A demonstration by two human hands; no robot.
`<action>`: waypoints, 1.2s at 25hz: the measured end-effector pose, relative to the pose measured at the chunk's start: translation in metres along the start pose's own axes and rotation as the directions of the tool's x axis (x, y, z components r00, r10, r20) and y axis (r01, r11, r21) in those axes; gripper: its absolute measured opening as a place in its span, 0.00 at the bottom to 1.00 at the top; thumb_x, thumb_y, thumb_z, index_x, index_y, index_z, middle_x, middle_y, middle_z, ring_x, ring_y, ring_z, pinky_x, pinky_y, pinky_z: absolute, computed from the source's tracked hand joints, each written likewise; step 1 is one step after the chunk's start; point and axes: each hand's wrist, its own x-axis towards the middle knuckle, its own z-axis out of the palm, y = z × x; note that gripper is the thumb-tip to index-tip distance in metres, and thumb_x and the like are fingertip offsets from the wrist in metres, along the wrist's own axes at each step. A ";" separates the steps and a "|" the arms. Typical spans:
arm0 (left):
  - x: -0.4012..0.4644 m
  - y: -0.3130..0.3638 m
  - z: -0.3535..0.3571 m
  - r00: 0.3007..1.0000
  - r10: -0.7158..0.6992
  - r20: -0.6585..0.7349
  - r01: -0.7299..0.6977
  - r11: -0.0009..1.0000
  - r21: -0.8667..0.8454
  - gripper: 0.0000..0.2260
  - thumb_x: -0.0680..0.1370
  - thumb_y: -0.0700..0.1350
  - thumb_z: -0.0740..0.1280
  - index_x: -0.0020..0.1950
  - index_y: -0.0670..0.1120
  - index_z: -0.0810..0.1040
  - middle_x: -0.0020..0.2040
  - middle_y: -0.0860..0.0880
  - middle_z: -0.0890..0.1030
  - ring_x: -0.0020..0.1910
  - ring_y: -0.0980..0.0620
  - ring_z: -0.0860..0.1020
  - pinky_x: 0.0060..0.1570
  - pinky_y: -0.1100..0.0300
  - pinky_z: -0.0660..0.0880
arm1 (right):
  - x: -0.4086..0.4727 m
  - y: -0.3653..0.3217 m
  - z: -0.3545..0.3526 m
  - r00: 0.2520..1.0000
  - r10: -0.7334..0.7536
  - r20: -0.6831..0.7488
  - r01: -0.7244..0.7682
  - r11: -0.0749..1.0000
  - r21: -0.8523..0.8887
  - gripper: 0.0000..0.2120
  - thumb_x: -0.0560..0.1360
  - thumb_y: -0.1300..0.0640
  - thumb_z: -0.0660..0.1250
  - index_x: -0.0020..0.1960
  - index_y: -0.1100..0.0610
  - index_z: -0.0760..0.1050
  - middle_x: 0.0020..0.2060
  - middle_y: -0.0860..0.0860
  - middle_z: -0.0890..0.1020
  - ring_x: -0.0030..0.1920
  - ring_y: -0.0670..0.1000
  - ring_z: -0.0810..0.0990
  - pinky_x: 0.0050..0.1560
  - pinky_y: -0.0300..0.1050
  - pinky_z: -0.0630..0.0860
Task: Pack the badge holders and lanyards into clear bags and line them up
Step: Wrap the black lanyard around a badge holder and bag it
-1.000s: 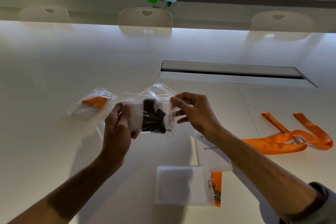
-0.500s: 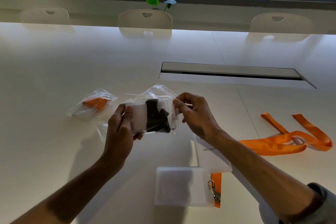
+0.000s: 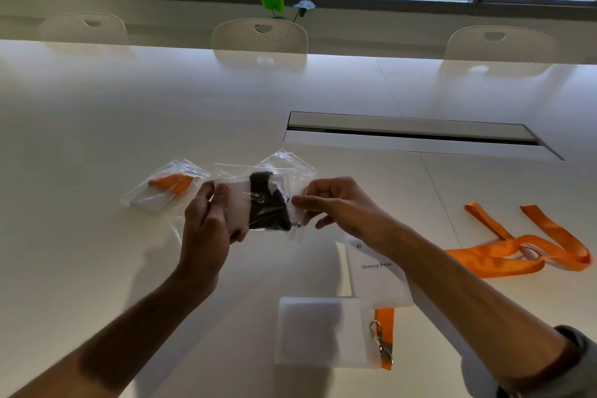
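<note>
I hold a clear bag [image 3: 258, 203] above the white table [image 3: 97, 126]; inside it are a frosted badge holder and a folded black lanyard. My left hand [image 3: 206, 220] grips the bag's left end, and my right hand [image 3: 332, 203] pinches its right, open edge. A packed bag with an orange lanyard [image 3: 164, 186] lies on the table to the left. Behind the held bag lie empty clear bags [image 3: 287, 161]. Nearer to me sit a frosted badge holder [image 3: 323, 333] clipped to an orange lanyard [image 3: 384, 329] and a name card holder [image 3: 378, 271].
A loose orange lanyard [image 3: 523, 249] sprawls on the table at the right. A long cable slot [image 3: 413, 136] is set into the tabletop beyond my hands. Three white chairs [image 3: 258, 35] stand along the far edge under the windows.
Both hands have kept their grip on the bag. My right fingers have shifted along the bag's right edge, and the bag now sits a little flatter between my hands.
</note>
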 end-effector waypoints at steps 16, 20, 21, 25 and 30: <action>0.012 0.003 -0.010 0.997 0.041 -0.072 -0.045 0.998 -0.050 0.08 0.83 0.45 0.54 0.53 0.41 0.69 0.44 0.40 0.76 0.32 0.53 0.75 0.22 0.65 0.69 | -0.002 0.004 0.009 0.998 0.025 0.058 -0.029 0.998 0.060 0.10 0.71 0.56 0.69 0.48 0.62 0.81 0.37 0.51 0.84 0.38 0.47 0.83 0.38 0.37 0.79; 0.010 0.002 -0.009 0.996 0.072 -0.057 -0.074 0.996 -0.041 0.09 0.83 0.44 0.54 0.52 0.40 0.69 0.42 0.39 0.76 0.28 0.54 0.75 0.21 0.62 0.69 | -0.002 0.006 0.010 0.999 0.038 -0.005 -0.038 0.998 0.045 0.06 0.73 0.58 0.69 0.45 0.60 0.82 0.36 0.51 0.84 0.38 0.47 0.83 0.38 0.37 0.78; 0.009 0.001 -0.008 0.996 0.076 -0.056 -0.078 0.996 -0.044 0.09 0.83 0.44 0.54 0.52 0.40 0.69 0.43 0.38 0.76 0.28 0.54 0.75 0.21 0.62 0.69 | -0.002 0.006 0.010 0.998 0.055 -0.024 -0.054 0.998 0.041 0.07 0.73 0.57 0.69 0.46 0.60 0.82 0.37 0.51 0.84 0.39 0.48 0.83 0.38 0.37 0.78; 0.011 -0.003 -0.008 0.996 0.067 -0.060 -0.069 0.997 -0.040 0.10 0.83 0.44 0.54 0.54 0.38 0.69 0.47 0.35 0.76 0.29 0.53 0.75 0.22 0.62 0.70 | -0.001 0.008 0.012 0.990 0.110 -0.083 -0.105 0.992 0.063 0.09 0.73 0.55 0.70 0.49 0.60 0.82 0.38 0.51 0.85 0.39 0.47 0.84 0.39 0.37 0.79; 0.010 -0.003 -0.007 0.995 0.084 -0.043 -0.085 0.996 -0.022 0.08 0.83 0.44 0.55 0.52 0.39 0.69 0.45 0.35 0.76 0.28 0.52 0.76 0.22 0.61 0.70 | -0.002 0.006 0.014 0.989 0.070 -0.132 -0.068 0.997 0.022 0.03 0.73 0.59 0.69 0.42 0.57 0.81 0.33 0.50 0.82 0.34 0.43 0.81 0.35 0.36 0.75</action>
